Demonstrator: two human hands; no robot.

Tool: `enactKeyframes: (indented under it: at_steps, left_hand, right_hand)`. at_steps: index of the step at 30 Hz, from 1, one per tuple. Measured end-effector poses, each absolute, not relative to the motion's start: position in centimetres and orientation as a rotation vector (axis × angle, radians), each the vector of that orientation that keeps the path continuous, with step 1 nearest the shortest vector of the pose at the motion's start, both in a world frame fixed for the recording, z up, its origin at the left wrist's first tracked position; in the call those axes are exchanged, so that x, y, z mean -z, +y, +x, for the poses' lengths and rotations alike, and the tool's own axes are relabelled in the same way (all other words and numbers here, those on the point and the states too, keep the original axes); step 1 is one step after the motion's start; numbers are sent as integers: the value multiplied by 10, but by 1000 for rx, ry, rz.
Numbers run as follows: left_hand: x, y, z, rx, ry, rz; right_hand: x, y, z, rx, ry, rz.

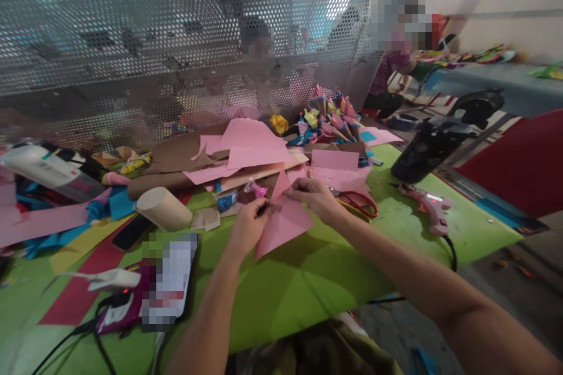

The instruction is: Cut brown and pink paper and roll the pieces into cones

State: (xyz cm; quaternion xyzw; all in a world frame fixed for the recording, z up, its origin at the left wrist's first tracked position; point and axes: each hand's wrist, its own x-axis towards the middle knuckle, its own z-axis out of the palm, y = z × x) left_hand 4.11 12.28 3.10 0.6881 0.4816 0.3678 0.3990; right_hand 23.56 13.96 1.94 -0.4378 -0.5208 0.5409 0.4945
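Observation:
A sheet of pink paper (288, 225) is held up over the green table (281, 299), tilted, with a pointed corner at its top. My left hand (251, 220) pinches its left edge. On the upper part of the same sheet, the fingers of my right hand (314, 193) are closed in a pinch. Just beyond my left hand lie two small wrapped pieces, one blue (227, 201) and one pink (255, 188). Red-handled scissors (358, 204) lie beside my right wrist, their blades partly covered.
A pink glue gun (426, 205) and a black cup (416, 149) stand at right. Behind are pink sheets (253, 143) and several paper flowers (328, 114). At left are a cardboard tube (162, 208), a phone (171, 281) and a power strip (123, 310) with cords. A person (393, 64) sits far right.

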Motion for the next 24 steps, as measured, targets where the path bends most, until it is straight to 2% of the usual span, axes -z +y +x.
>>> enactKeyframes:
  at_steps: [4,10,14,18,24]
  left_hand:
    - [-32,124,38,-908,1268,1759]
    - [-27,122,41,-804,1191,1775]
    - [-27,127,36,-770,1205,1750]
    - [-27,136,25,-877,1251,1671]
    - [-30,140,18,-1009,1190,1468]
  right_hand:
    - [-29,144,245,-1175,-1179,-987]
    - [-24,139,237,-1445,-1271,-986]
    - [-19,148,243,-1338,-948,-1007]
    - [-22,158,251,-1263,-725,-913]
    - [-21,157,247,-1292,-704,-856]
